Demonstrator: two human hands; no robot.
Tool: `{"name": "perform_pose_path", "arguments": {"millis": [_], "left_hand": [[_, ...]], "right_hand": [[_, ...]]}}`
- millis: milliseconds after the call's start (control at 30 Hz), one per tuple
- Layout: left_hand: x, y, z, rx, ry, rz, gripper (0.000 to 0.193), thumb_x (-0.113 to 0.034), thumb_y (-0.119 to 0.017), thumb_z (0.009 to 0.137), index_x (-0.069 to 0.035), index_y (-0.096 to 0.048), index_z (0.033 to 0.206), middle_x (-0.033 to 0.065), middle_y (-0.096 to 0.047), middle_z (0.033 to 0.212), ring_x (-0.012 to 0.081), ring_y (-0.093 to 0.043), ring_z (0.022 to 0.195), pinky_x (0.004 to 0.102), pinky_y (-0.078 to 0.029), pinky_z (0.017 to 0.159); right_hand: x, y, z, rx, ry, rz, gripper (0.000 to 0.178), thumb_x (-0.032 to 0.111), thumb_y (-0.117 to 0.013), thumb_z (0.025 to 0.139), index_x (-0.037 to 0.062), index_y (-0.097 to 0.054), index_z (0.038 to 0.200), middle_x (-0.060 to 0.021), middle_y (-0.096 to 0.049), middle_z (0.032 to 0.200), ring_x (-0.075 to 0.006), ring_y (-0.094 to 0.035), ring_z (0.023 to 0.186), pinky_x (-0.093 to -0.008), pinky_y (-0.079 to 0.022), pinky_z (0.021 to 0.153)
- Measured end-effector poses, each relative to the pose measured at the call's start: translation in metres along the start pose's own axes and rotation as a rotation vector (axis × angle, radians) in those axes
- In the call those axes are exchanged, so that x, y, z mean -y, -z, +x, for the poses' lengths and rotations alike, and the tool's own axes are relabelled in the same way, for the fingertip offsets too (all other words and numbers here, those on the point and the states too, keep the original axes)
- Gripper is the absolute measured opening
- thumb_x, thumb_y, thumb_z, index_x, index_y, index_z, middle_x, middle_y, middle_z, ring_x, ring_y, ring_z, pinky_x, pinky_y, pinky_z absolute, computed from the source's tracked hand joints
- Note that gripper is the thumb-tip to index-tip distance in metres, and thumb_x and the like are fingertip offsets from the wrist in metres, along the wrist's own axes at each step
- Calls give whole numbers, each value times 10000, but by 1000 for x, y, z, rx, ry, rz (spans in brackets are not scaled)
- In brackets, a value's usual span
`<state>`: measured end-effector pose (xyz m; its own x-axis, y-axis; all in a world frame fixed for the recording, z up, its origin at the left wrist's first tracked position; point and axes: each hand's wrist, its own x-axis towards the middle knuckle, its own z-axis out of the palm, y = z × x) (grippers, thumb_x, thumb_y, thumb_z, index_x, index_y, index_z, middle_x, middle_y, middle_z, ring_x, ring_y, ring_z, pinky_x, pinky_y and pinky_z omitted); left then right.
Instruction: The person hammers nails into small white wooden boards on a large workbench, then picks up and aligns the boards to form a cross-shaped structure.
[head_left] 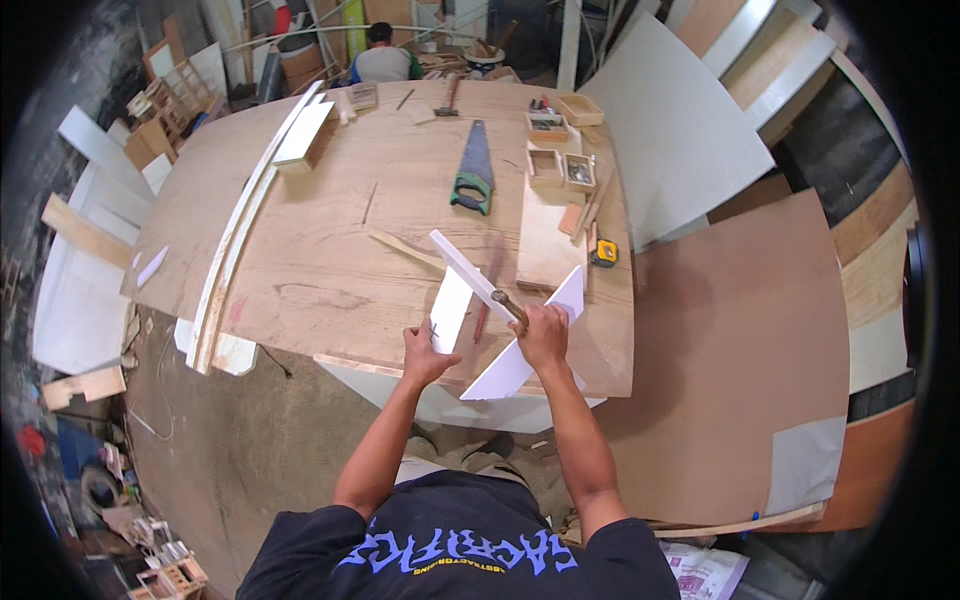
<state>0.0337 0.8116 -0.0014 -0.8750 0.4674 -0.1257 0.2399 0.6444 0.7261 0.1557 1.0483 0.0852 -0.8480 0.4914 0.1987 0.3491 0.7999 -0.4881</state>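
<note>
The right hand (545, 337) was closed around a hammer-like tool (512, 305), and the left hand (428, 357) grasped the near end of a white panel (456, 308), which was located at the near edge of the wooden table (330, 260). Between the hands a pale strip (462, 262) ran toward a slanted white board (505, 372), but whether these were joined I could not tell. Farther away lay a green-handled saw (473, 168), and to the right were a yellow tape measure (604, 253) and small wooden boxes (545, 167).
</note>
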Motion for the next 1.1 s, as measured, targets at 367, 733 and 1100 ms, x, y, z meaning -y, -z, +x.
{"name": "perform_pose_path", "arguments": {"millis": [367, 733, 1100], "left_hand": [[59, 148, -102, -211, 91, -75, 1150, -231, -920, 602, 53, -408, 1592, 243, -437, 1335, 405, -516, 1243, 441, -496, 1104], [296, 361, -243, -401, 303, -113, 1174, -209, -928, 590, 70, -395, 1598, 246, -445, 1320, 417, -513, 1234, 459, -488, 1094], [463, 544, -287, -567, 524, -41, 1151, -183, -912, 632, -1, -369, 1631, 243, -443, 1356, 436, -526, 1256, 496, -483, 1104]], "right_hand": [[156, -30, 5, 96, 231, 21, 237, 192, -860, 837, 65, -661, 812, -142, -710, 854, -367, -685, 909, -512, -446, 960], [466, -187, -30, 340, 444, 76, 279, 234, -889, 815, 57, -673, 824, -147, -716, 862, -367, -683, 913, -484, -451, 966], [750, -368, -10, 496, 785, 186, 279, 296, -859, 842, 80, -684, 837, -102, -708, 854, -323, -692, 928, -461, -451, 980]]}}
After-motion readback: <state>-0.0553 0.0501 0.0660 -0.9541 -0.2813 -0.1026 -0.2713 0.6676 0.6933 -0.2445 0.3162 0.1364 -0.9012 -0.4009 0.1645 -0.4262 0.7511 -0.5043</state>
